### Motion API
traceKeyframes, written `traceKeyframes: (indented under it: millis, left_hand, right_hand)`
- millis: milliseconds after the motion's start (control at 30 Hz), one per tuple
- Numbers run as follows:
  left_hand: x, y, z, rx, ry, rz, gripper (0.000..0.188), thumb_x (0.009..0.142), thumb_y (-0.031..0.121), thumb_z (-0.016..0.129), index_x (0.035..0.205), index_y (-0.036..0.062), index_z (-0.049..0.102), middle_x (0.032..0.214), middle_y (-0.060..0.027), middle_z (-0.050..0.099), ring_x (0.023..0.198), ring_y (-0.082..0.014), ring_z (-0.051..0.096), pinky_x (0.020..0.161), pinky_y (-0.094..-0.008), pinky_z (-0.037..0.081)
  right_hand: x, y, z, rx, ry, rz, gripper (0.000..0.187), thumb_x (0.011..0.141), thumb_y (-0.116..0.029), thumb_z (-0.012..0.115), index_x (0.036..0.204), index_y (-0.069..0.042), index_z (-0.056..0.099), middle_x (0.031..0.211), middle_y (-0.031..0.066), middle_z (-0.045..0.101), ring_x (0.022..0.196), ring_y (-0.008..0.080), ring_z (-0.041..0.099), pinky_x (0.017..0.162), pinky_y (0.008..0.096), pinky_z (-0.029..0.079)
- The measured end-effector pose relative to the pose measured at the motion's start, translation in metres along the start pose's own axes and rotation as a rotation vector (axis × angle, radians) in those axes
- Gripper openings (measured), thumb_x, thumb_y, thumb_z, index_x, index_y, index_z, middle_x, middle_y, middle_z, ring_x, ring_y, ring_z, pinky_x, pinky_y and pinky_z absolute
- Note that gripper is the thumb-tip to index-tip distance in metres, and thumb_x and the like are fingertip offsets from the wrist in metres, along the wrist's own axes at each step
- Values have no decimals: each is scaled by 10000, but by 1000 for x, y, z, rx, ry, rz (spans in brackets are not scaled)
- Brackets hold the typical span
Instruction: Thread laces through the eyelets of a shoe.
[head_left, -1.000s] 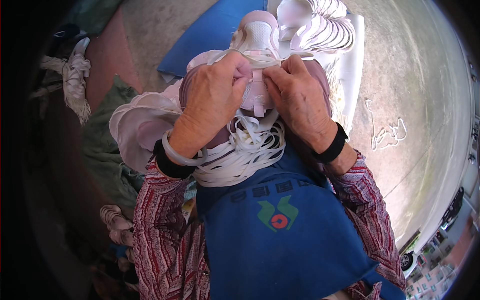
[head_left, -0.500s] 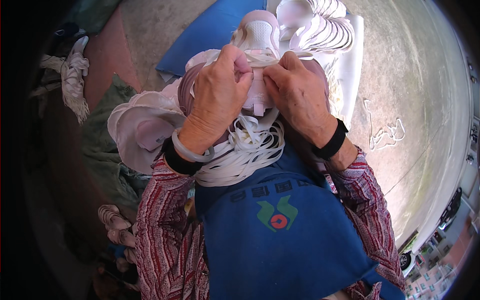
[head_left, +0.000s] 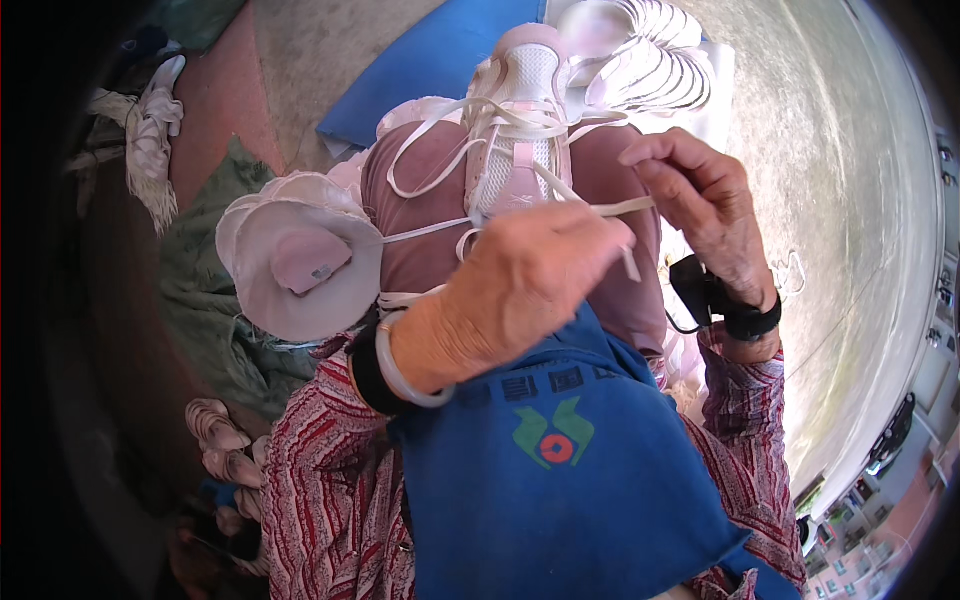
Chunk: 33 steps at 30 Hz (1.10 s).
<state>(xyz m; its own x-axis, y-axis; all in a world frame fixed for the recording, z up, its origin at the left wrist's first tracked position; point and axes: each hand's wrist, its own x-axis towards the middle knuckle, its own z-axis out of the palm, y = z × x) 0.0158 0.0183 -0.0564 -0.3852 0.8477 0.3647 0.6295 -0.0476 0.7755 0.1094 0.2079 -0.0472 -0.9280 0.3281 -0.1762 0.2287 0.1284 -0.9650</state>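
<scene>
- Nearest, a blue apron covers the person's front, marked with a green-and-red emblem; striped red-and-white sleeves on either side.
- Left hand in front of the shoe's near end, back of hand up, slightly blurred. Its fingers are curled together; a lace tip shows just beneath them. Cannot tell whether they pinch it.
- A pale bangle and a black band sit at the left wrist.
- Right hand raised to the right of the shoe, thumb and fingers pinching a white lace that runs across from the shoe. Black wristband below it.
- Shoe: pale pink and white mesh, on the mauve fabric over the lap, toe pointing away from the body. A loose lace loop spreads off its left side.
- Beside the lap, left: nested white-and-pink shoe pieces, next to a green cloth.
- More shoe pieces lower left, in shadow.
- Beyond the shoe: a blue sheet and, to its right, a fanned stack of pale uppers.
- Upper left, a white fringed bundle.
- Right, concrete floor; farther off, a dark car.
</scene>
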Motion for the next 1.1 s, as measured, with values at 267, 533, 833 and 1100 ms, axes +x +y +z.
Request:
traceKeyframes:
  millis: [267,533,833,1100]
  left_hand:
    - [1,89,47,-636,-254,294,94,863,86,581,926,20,603,838,-84,562,782,-235,619,650,-347,535]
    - [-31,19,-8,-748,-230,-446,156,1016,103,488,1121,24,571,832,-57,654,774,-111,630,731,-254,490]
    - [-30,-49,-27,-183,247,-494,148,965,131,600,1028,5,646,794,-47,622,698,-107,563,642,-281,466]
    - [-8,-61,-24,133,160,-423,121,907,103,629,995,21,638,871,-175,650,759,-320,639,680,-392,491]
  right_hand:
    - [5,-7,4,-102,123,-97,253,973,-36,596,1225,-15,619,780,-23,592,618,36,522,555,171,434]
    - [14,-20,-49,141,240,-317,273,958,-88,622,1192,51,597,882,61,663,594,42,514,489,173,379]
    - [16,5,22,-298,111,-310,178,926,26,581,1067,-48,660,823,56,610,677,126,580,594,267,467]
    - [21,14,60,-797,50,-383,182,825,-132,727,983,-51,682,871,126,575,751,298,609,635,386,506]
